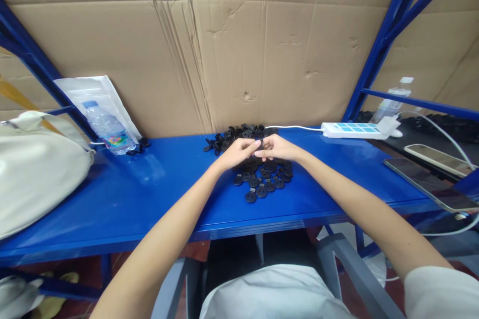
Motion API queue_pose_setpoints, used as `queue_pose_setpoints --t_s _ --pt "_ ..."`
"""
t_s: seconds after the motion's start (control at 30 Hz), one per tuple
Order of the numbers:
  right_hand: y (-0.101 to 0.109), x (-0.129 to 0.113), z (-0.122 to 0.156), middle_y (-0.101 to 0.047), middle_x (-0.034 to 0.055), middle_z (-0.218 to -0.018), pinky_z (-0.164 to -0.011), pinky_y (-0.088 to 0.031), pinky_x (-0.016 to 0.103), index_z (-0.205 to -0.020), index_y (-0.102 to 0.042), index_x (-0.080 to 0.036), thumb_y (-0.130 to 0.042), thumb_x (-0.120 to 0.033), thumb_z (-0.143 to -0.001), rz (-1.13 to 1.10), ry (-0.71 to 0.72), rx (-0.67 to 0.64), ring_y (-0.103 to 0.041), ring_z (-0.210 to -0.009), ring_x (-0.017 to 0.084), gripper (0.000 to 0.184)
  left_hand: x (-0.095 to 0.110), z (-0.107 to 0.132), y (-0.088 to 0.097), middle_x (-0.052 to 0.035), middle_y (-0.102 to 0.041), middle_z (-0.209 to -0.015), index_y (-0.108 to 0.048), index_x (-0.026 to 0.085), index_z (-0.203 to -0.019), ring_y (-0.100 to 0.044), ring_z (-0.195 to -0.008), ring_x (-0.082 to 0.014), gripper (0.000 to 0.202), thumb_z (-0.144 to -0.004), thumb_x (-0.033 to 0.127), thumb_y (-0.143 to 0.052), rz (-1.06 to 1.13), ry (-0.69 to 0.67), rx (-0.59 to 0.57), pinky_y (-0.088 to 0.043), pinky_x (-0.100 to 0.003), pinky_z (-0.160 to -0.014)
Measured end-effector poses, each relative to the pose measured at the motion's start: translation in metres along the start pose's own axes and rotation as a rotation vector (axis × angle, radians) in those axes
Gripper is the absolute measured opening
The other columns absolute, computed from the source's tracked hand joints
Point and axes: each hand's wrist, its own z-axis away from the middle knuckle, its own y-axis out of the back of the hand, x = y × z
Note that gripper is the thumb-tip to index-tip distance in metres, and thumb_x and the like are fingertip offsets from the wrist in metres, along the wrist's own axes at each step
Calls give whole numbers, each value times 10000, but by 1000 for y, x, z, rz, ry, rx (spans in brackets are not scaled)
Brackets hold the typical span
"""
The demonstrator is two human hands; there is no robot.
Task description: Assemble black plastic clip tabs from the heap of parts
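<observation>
Both hands (238, 153) pinching small black piece (261, 146) amid black parts (261, 192) on blue table (149, 204)

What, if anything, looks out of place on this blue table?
A few stray black pieces lie beside the water bottle, well apart from the main pile of similar-looking parts; nothing appears spilled.

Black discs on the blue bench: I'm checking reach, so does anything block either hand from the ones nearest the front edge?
Nothing visible does. The left hand and right hand meet just beyond these black discs; the blue-capped bottle and power strip stand aside.
</observation>
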Motion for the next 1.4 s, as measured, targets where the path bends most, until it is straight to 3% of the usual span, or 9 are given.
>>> queue_pose_setpoints --t_s 0.13,0.3,0.57,0.8,0.97,1.13,1.4 --pt "1 0 0 -648 30 -659 -496 -395 215 -814 -661 -110 -711 -562 -725 1 5 1 -498 -505 76 463 -4 -2 2 30 -422 -580 -481 143 -619 -376 -558 -86 529 -915 575 -403 -13 -8 35 -301 -226 -562" --pt "5 0 -1 -643 36 -680 -479 -376 212 -789 -625 -130 -522 -656 -835 -43 69 75 -489 -490 70 538 -14 -4 4 27 -446 -585 -496 143 -640 -387 -559 -89 527 -907 590 -412 -40 10 120 -304 -228 -563" --pt "4 -1 -1 -581 -1 -604 -509 -377 217 -676 -545 -159 -591 -676 -773 -5 71 158 -465 -498 74 528 -11 -3 0 24 -457 -573 -493 146 -629 -398 -539 -86 555 -907 616 -390 -11 20 107 -315 -226 -548" --pt "1 -2 -2 -587 9 -646 -468 -371 216 -728 -579 -152 -490 -708 -817 -37 60 162 -477 -479 72 571 -14 -4 2 19 -477 -600 -510 146 -650 -426 -565 -90 514 -899 589 -438 35 -5 121 -341 -222 -560" --pt "-1 1 -2 -625 18 -686 -505 -400 211 -779 -623 -135 -630 -601 -790 -8 43 79 -511 -531 78 466 -11 -3 3 17 -487 -599 -547 135 -652 -424 -574 -92 511 -910 562 -435 19 -24 122 -340 -227 -573" --pt "0 4 -1 -632 16 -637 -523 -408 222 -771 -654 -125 -685 -557 -757 2 64 77 -516 -530 87 434 -6 -2 2 16 -489 -591 -581 125 -666 -416 -562 -90 514 -905 560 -444 21 -16 88 -329 -226 -557" --pt "0 2 -1 -628 14 -635 -507 -398 217 -776 -654 -129 -657 -608 -760 -9 52 71 -504 -511 79 479 -10 -3 2 7 -508 -599 -577 133 -669 -428 -555 -93 530 -903 584 -426 23 -8 90 -342 -227 -555"
